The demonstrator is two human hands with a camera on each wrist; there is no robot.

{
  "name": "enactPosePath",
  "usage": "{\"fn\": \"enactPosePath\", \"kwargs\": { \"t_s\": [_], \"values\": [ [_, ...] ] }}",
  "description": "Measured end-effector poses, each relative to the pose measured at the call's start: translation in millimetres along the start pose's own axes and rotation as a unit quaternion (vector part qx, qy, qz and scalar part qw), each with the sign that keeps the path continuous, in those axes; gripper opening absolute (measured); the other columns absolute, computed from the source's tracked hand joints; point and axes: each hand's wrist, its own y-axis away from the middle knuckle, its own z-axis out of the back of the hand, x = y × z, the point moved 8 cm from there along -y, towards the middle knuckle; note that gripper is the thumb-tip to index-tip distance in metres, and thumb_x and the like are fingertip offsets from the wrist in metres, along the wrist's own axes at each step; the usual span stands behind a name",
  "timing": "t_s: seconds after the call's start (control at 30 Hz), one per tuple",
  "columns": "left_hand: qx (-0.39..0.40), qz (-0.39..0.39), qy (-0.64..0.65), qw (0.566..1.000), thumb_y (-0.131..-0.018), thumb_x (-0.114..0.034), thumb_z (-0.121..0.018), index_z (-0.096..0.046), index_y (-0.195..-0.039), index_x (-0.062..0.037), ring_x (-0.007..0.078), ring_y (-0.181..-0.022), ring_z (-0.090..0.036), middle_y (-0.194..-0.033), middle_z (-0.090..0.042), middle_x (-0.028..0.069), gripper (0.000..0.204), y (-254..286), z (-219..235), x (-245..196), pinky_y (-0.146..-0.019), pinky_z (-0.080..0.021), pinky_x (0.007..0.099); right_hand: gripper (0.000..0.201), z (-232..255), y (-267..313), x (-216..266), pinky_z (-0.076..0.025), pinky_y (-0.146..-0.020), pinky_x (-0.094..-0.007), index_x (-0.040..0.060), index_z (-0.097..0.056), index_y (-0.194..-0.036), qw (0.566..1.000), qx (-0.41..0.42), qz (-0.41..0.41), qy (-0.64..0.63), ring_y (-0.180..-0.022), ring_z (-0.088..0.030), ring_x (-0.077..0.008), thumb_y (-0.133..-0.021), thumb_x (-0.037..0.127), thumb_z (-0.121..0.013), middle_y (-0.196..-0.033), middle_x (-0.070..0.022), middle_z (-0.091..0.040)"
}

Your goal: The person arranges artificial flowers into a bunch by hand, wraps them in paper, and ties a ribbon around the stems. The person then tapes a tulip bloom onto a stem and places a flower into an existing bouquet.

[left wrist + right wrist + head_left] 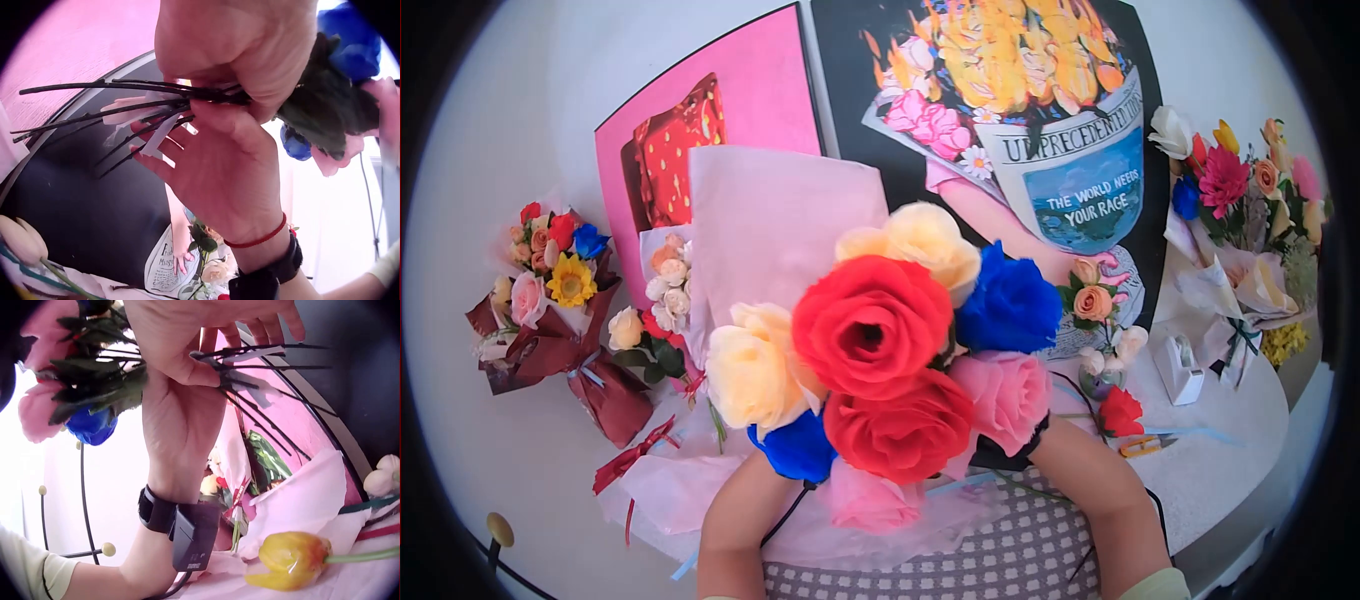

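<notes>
A bunch of roses (890,430), with red, cream, blue and pink heads, faces the head camera and hides both hands there. Its thin dark stems (62,122) stick out past the hands in the left wrist view. My left hand (234,47) grips the stems just below the dark green leaves (325,106). Right against it, my right hand (219,156) holds the same stems in the crook of its thumb, its other fingers loosely spread. Pale strips (253,390) hang among the stems beyond the hands.
Wrapped bouquets stand at left (570,300) and right (1240,220). Pink wrapping paper (785,230) rises behind the roses. On the white table (1230,440) are a tape dispenser (1180,370), a yellow cutter (1145,446) and a red flower (1120,412). A yellow tulip (290,559) lies on pink paper.
</notes>
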Motion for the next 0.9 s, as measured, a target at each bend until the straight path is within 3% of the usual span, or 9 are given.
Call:
{"fn": "enactPosePath", "kwargs": {
  "t_s": [0.1, 0.23, 0.3, 0.43, 0.47, 0.5, 0.57, 0.67, 0.9],
  "values": [
    [-0.018, 0.0, -0.012, 1.0, -0.085, -0.025, -0.053, -0.046, -0.09, -0.0036, 0.0146, -0.077, -0.051, -0.082, -0.052, 0.0055, 0.023, -43, 3, -3, -0.077, -0.043, 0.0295, 0.04, 1, -3, 1, -0.044, -0.073, -0.0321, 0.0077, -0.055, -0.103, 1.0, -0.003, 0.015, 0.011, -0.086, -0.056, -0.025, -0.07, 0.028, -0.065, -0.093, -0.0095, -0.058],
    [-0.044, 0.003, -0.018, 0.999, -0.086, -0.025, -0.052, -0.045, -0.088, -0.0037, 0.0147, -0.076, -0.051, -0.08, -0.052, 0.0056, 0.023, -10, 12, -3, -0.077, -0.043, 0.0298, 0.04, -11, -36, -1, -0.044, -0.072, -0.0317, 0.0077, -0.055, -0.103, 0.999, 0.002, 0.03, 0.031, -0.085, -0.057, -0.0249, -0.069, 0.027, -0.066, -0.092, -0.0092, -0.059],
    [-0.052, 0.006, -0.019, 0.998, -0.086, -0.026, -0.052, -0.045, -0.087, -0.0037, 0.0148, -0.075, -0.051, -0.079, -0.051, 0.0056, 0.023, -7, 24, -5, -0.076, -0.043, 0.03, 0.045, -37, -31, -34, -0.043, -0.077, -0.0331, 0.0049, -0.051, -0.107, 0.981, 0.065, -0.127, -0.129, -0.091, -0.055, -0.0279, -0.072, 0.029, -0.065, -0.098, -0.0125, -0.056],
    [-0.055, 0.016, -0.021, 0.998, -0.087, -0.027, -0.052, -0.045, -0.085, -0.0038, 0.0149, -0.074, -0.051, -0.078, -0.051, 0.0057, 0.024, -16, 26, -4, -0.076, -0.043, 0.0303, 0.057, -70, -16, -33, -0.042, -0.082, -0.0355, 0.0029, -0.042, -0.118, 0.952, 0.204, -0.178, -0.143, -0.099, -0.052, -0.0304, -0.074, 0.034, -0.063, -0.106, -0.0151, -0.054],
    [-0.083, 0.032, -0.037, 0.995, -0.086, -0.024, -0.053, -0.033, -0.071, -0.0089, 0.011, -0.06, -0.041, -0.062, -0.035, 0.0004, 0.029, -18, 22, -16, -0.069, -0.042, 0.0292, 0.058, -75, -13, -30, -0.043, -0.081, -0.0359, 0.003, -0.042, -0.118, 0.953, 0.214, -0.168, -0.137, -0.097, -0.053, -0.0309, -0.074, 0.035, -0.063, -0.105, -0.0157, -0.054],
    [-0.105, 0.012, 0.03, 0.994, -0.086, -0.023, -0.052, -0.034, -0.071, -0.0092, 0.0106, -0.058, -0.038, -0.06, -0.031, -0.0008, 0.028, -18, 22, -21, -0.067, -0.041, 0.0278, 0.059, -79, -10, -27, -0.044, -0.079, -0.0362, 0.003, -0.042, -0.118, 0.953, 0.224, -0.156, -0.13, -0.096, -0.054, -0.0313, -0.074, 0.035, -0.064, -0.105, -0.0162, -0.055],
    [-0.115, 0.006, 0.072, 0.991, -0.089, -0.025, -0.049, -0.044, -0.074, -0.0088, 0.0084, -0.059, -0.04, -0.063, -0.039, -0.0021, 0.023, -17, 20, -25, -0.057, -0.035, 0.0227, 0.059, -84, -7, -22, -0.045, -0.076, -0.0364, 0.003, -0.042, -0.118, 0.948, 0.224, -0.181, -0.136, -0.092, -0.056, -0.0318, -0.073, 0.035, -0.064, -0.104, -0.0162, -0.056],
    [-0.163, 0.002, 0.145, 0.976, -0.088, -0.017, -0.05, -0.037, -0.073, -0.0097, 0.0078, -0.054, -0.032, -0.059, -0.029, -0.0026, 0.021, -17, 13, -34, -0.058, -0.037, 0.0248, 0.057, -85, -6, -14, -0.047, -0.071, -0.0372, 0.0023, -0.043, -0.114, 0.947, 0.211, -0.207, -0.125, -0.085, -0.058, -0.0328, -0.072, 0.033, -0.065, -0.099, -0.0162, -0.057],
    [-0.208, 0.001, 0.181, 0.961, -0.09, -0.014, -0.046, -0.038, -0.074, -0.0106, 0.007, -0.051, -0.029, -0.058, -0.028, -0.0038, 0.018, -11, 9, -35, -0.053, -0.033, 0.024, 0.037, -86, 0, 1, -0.046, -0.057, -0.0414, 0.0006, -0.044, -0.095, 0.967, 0.141, -0.194, -0.086, -0.068, -0.058, -0.0349, -0.072, 0.023, -0.062, -0.078, -0.0163, -0.056]
  ]
}}
